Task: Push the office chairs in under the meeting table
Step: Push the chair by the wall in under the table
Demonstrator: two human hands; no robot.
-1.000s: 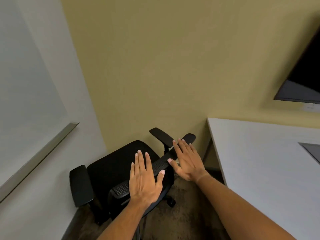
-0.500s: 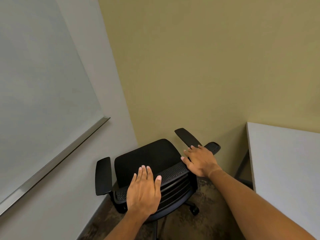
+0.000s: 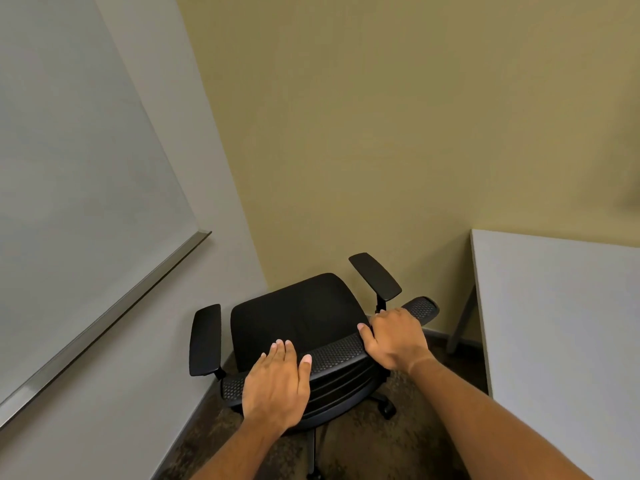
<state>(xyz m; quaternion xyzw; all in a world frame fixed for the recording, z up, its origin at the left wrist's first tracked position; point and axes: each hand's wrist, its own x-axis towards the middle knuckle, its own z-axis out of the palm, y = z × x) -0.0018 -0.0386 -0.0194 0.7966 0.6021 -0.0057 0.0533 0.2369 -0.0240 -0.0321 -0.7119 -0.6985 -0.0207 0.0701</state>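
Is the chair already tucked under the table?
No, the chair stands in the corner facing the wall, clear of the table to its right.

A black office chair with a mesh back (image 3: 304, 317) is seen in a corner. Its top edge is pressed by the flat left hand (image 3: 277, 386) and gripped by the right hand (image 3: 394, 337) (fingers curled over). A white table (image 3: 554, 306) is seen nearby.

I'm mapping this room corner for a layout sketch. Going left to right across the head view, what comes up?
Grey wall-mounted whiteboard → black office chair's left armrest → left hand → right hand → white meeting table.
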